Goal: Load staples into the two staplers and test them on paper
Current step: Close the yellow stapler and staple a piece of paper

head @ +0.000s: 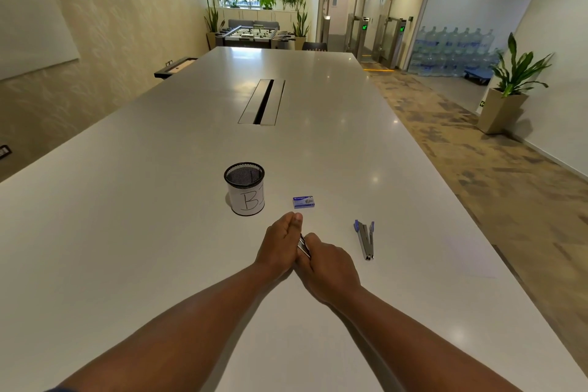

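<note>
Both my hands meet over the white table [159, 232] around one metal stapler [304, 246], of which only a short silver strip shows between them. My left hand [278, 248] grips it from the left with the thumb stretched forward. My right hand [327, 267] is curled round its near end. A second stapler [365, 239], silver with blue tips, lies hinged open on the table to the right. A small blue staple box [304, 202] lies just beyond my hands. A faint white paper sheet [445, 251] lies at the right.
A black mesh pen cup [245, 188] with a white label stands left of the staple box. A cable slot [262, 102] is set into the table's middle. The table's right edge runs along a carpeted walkway with a potted plant [512, 86].
</note>
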Tool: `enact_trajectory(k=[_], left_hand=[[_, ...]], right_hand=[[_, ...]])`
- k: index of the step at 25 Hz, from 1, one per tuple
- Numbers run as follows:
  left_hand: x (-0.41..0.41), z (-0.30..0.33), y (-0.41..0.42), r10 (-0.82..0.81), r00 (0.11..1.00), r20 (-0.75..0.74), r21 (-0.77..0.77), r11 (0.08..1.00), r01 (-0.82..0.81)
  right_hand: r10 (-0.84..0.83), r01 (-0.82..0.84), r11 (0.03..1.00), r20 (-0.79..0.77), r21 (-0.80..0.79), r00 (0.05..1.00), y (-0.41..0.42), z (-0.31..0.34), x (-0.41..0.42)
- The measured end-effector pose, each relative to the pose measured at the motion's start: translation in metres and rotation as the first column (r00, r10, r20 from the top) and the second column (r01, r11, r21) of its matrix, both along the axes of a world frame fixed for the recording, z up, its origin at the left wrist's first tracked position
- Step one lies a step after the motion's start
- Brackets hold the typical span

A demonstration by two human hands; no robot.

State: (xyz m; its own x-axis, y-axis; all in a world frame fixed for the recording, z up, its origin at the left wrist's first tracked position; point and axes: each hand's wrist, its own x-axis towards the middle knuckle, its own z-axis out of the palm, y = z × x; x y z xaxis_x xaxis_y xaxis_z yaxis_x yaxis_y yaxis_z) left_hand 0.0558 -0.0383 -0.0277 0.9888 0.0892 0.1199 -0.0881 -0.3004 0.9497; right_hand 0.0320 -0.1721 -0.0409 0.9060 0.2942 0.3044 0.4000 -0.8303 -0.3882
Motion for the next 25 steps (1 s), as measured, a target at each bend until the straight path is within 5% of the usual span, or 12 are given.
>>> enact_trajectory(k=[19, 25], left_hand=[[-0.0049, 0.0070, -0.0035, 0.063, 0.998, 0.024, 0.016, 0.998, -0.063], [-0.0061, 0.0041, -0.0004, 0.028, 1.000, -0.013, -0.199, 0.979, -0.030]], right_hand=[[0.009, -0.008, 0.999, -0.004, 0.039, 1.000, -0.0001, -0.0012, 0.0003], [-0.021, 0.020, 0.998, 0.014, 0.065, 1.000, 0.0018, 0.0031, -0.0018]])
